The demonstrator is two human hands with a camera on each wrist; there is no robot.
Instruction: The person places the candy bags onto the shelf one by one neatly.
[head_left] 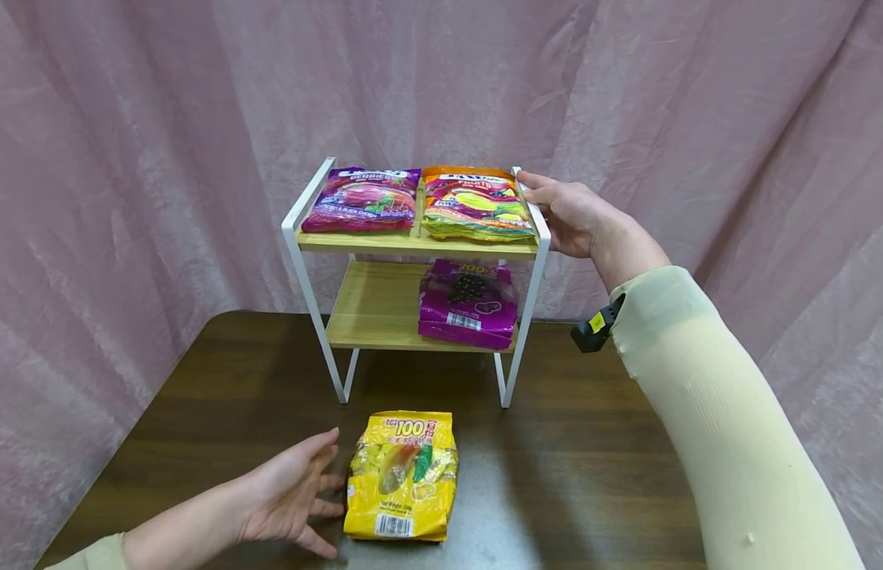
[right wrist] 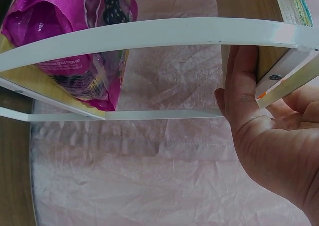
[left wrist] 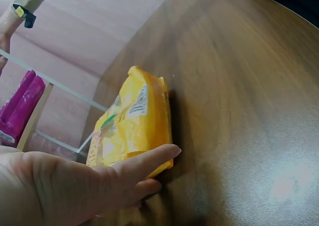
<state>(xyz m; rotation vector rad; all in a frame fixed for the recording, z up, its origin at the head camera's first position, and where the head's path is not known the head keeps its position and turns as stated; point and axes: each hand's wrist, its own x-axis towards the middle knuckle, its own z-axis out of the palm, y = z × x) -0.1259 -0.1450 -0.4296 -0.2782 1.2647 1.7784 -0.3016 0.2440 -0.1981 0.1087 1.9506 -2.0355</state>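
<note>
A yellow candy bag (head_left: 400,479) with "100" printed on it lies on the table in front of a small two-tier shelf rack (head_left: 420,247). Just left of that bag, my left hand (head_left: 293,495) has its fingers spread; in the left wrist view the fingers (left wrist: 149,161) lie along the bag's side, and whether they touch it I cannot tell. My right hand (head_left: 572,214) grips the right end of the rack's upper shelf. From the right wrist view, some fingers (right wrist: 244,81) reach under the board, with the rest of the hand (right wrist: 279,141) around its outer edge.
On the upper shelf lie a purple berries candy bag (head_left: 366,199) and an orange-and-yellow fruits candy bag (head_left: 477,204). A magenta candy bag (head_left: 470,305) leans at the right of the lower shelf. Behind the brown table (head_left: 598,443) hangs a pink curtain (head_left: 427,79).
</note>
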